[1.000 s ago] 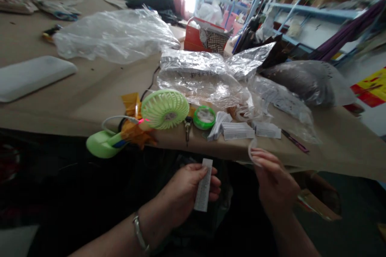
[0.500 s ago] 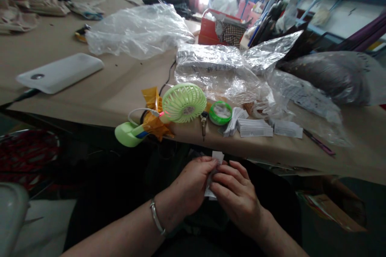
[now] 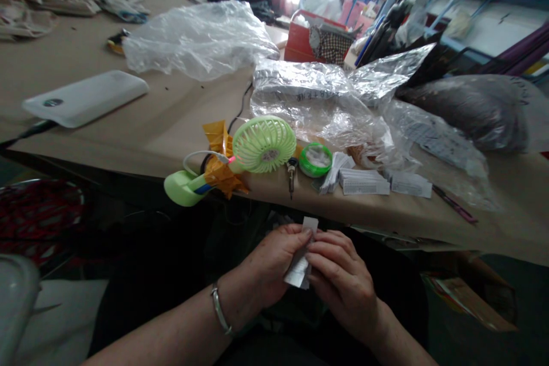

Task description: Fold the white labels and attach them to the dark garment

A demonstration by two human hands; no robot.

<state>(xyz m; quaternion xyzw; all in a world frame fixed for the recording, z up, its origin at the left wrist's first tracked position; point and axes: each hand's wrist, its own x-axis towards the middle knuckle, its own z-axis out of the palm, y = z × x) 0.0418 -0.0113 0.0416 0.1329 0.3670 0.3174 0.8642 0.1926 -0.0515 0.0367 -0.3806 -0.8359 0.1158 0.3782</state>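
A folded white paper slip [image 3: 298,270] is held below the edge of the brown-paper-covered table [image 3: 369,214], pinched between both hands. The left hand [image 3: 274,260], with a silver bangle [image 3: 220,310] at its wrist, grasps it; the right hand [image 3: 338,280] curls against it, forearms angled inward.

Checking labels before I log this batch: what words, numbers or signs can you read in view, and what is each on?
Nothing is legible enough to quote.
Printed white slips: lines of print, too small to read.
Clear plastic bag: dark characters, too blurred to read.
Dark grey bag: marks near its right end, too blurred to read.
Paper slip between the left hand and right hand: no text can be made out.
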